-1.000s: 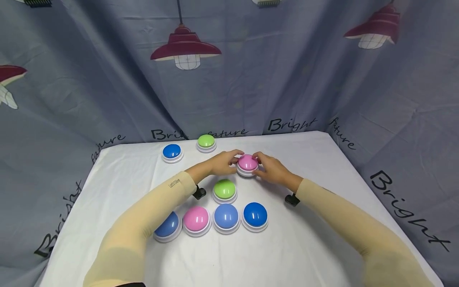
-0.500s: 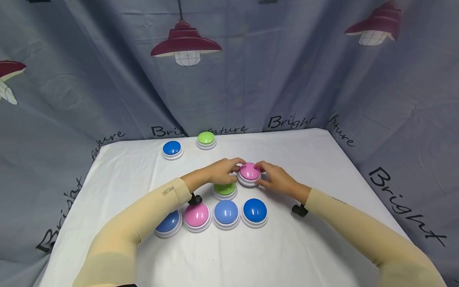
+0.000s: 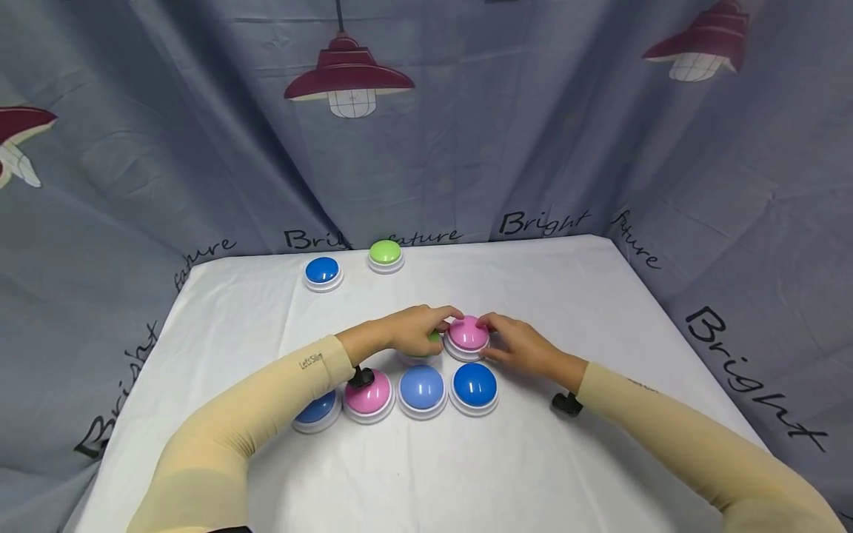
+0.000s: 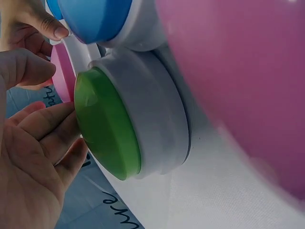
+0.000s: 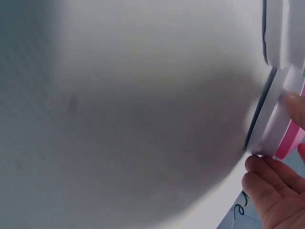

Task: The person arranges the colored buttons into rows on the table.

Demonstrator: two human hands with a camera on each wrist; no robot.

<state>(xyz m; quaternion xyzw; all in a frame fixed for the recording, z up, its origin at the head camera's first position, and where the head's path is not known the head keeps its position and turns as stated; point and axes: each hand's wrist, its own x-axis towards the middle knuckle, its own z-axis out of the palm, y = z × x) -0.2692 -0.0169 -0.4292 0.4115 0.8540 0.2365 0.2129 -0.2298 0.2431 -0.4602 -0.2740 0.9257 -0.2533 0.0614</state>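
Observation:
A pink push button [image 3: 469, 333] with a domed top and white base sits between my two hands. My right hand [image 3: 526, 346] grips its right side; in the right wrist view the thumb [image 5: 296, 107] lies on the white base and the fingers [image 5: 267, 191] meet the far edge. On the opposite side, my left hand [image 3: 416, 329] holds the pink button's left edge. In the left wrist view its thumb and fingers are spread around the near side of the pink dome [image 4: 62, 71]. A green button [image 4: 107, 126] stands right beside it, largely covered by the left hand in the head view.
Toward the front are a light blue button [image 3: 422, 388], a darker blue button [image 3: 474, 385], a second pink button [image 3: 369, 394] and another blue one [image 3: 316, 409] partly under the left sleeve. At the back stand a blue button [image 3: 323, 271] and a green button [image 3: 385, 253].
Both hands have brought the pink button toward the front, until it stands beside the middle green button and just behind the dark blue one. The left hand now covers most of that green button.

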